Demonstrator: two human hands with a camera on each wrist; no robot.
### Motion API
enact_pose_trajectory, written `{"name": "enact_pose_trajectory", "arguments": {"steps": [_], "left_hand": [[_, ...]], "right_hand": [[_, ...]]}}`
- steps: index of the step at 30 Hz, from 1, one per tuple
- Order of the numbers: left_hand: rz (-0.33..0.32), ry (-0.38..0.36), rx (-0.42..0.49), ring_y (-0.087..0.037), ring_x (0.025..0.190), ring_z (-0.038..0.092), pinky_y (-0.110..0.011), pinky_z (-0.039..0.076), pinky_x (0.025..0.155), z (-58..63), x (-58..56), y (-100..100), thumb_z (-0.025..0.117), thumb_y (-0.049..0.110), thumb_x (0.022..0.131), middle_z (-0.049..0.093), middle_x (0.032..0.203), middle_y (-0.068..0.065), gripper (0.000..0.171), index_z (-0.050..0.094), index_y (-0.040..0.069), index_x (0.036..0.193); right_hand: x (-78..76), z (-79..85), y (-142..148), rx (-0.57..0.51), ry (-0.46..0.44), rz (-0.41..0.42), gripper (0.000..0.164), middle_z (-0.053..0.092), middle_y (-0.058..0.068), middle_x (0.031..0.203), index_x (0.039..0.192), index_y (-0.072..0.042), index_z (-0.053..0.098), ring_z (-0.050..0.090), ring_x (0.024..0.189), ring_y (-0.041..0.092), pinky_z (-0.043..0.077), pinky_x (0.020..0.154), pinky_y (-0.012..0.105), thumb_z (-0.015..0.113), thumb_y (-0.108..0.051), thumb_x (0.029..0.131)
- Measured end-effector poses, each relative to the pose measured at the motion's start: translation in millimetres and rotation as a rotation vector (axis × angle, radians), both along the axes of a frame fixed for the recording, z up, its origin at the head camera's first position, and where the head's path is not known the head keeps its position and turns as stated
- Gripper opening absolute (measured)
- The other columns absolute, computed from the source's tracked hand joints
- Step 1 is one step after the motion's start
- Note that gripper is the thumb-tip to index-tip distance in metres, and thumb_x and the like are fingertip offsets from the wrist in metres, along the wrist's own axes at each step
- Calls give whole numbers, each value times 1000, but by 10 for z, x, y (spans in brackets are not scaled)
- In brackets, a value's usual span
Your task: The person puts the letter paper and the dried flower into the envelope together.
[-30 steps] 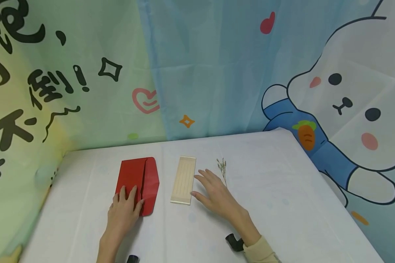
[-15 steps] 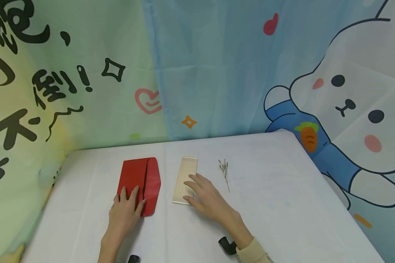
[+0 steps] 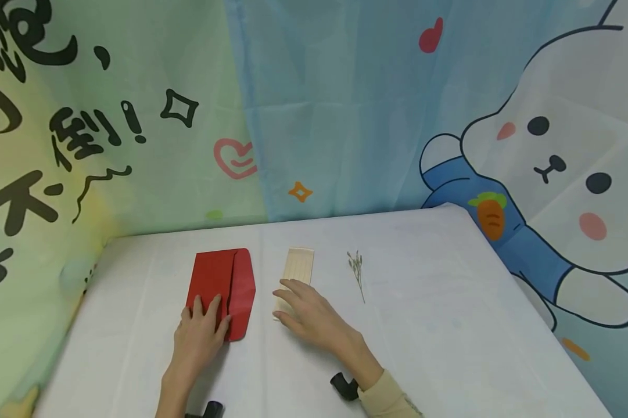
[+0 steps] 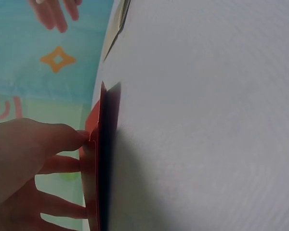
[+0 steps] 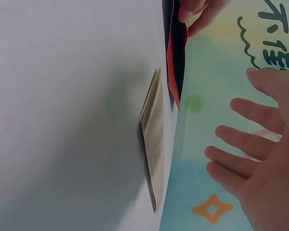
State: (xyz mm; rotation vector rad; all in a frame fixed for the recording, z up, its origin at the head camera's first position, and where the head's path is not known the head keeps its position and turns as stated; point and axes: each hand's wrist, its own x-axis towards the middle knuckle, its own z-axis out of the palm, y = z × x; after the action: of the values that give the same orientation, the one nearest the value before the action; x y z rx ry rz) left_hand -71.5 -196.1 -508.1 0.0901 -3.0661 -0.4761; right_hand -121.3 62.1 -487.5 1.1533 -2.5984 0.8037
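A red envelope (image 3: pixel 210 276) lies on the table with its flap unfolded to the right. My left hand (image 3: pixel 198 332) rests on its lower part, fingers spread and thumb near the flap's fold, as the left wrist view also shows on the envelope (image 4: pixel 90 168). Right of it lies a folded sheet of cream letter paper (image 3: pixel 299 264) with fine lengthwise lines. My right hand (image 3: pixel 314 319) hovers over the paper's lower half, hiding much of it. In the right wrist view the hand (image 5: pixel 260 154) has its fingers apart, clear of the layered paper (image 5: pixel 155 149).
A small sprig of dried flowers (image 3: pixel 355 270) lies right of the paper. All these things are on a white-covered table (image 3: pixel 439 325). A printed cloth backdrop (image 3: pixel 334 116) stands along the far edge. Black wrist-worn gear (image 3: pixel 344 386) shows below my right wrist.
My right hand has moved left from beside the dried sprig to over the cream paper, uncovering the sprig's stem. The left hand stays on the envelope.
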Motion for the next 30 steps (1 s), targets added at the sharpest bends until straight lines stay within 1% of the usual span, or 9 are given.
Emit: {"name": "enact_pose_trajectory", "arguments": {"steps": [9, 14, 20, 27, 30], "left_hand": [[12, 6, 9, -58, 120, 49, -66, 56, 85, 21, 3, -7, 67, 28, 97, 46, 142, -40, 60, 50, 2, 148], [20, -7, 14, -59, 123, 48, -68, 55, 84, 26, 4, -9, 66, 29, 98, 45, 144, -39, 61, 48, 2, 149], [18, 0, 15, -58, 123, 48, -67, 56, 83, 29, -3, -14, 67, 30, 98, 45, 143, -39, 61, 49, 2, 149], [20, -2, 9, -57, 123, 48, -66, 56, 84, 8, -3, -16, 68, 30, 97, 45, 144, -38, 62, 48, 2, 149], [24, -5, 11, -57, 124, 48, -66, 56, 84, 11, 2, -17, 68, 31, 97, 45, 144, -38, 63, 48, 3, 149]], "right_hand": [[4, -12, -117, 25, 14, 20, 36, 64, 17, 136, 128, -5, 68, 59, 130, 35, 48, 110, 46, 72, -23, 97], [-3, -41, -159, 35, -8, 28, 37, 64, 17, 136, 129, -5, 67, 59, 130, 36, 48, 110, 46, 72, -23, 98], [-32, -61, -204, 47, -26, 30, 37, 64, 18, 137, 131, -4, 66, 59, 130, 36, 48, 110, 47, 71, -23, 98], [-64, -159, -268, 76, -53, 27, 37, 63, 18, 139, 132, -4, 65, 58, 132, 34, 46, 112, 46, 69, -22, 99], [-65, -170, -297, 84, -66, 25, 37, 62, 18, 139, 132, -5, 66, 58, 133, 34, 46, 112, 46, 69, -23, 99]]}}
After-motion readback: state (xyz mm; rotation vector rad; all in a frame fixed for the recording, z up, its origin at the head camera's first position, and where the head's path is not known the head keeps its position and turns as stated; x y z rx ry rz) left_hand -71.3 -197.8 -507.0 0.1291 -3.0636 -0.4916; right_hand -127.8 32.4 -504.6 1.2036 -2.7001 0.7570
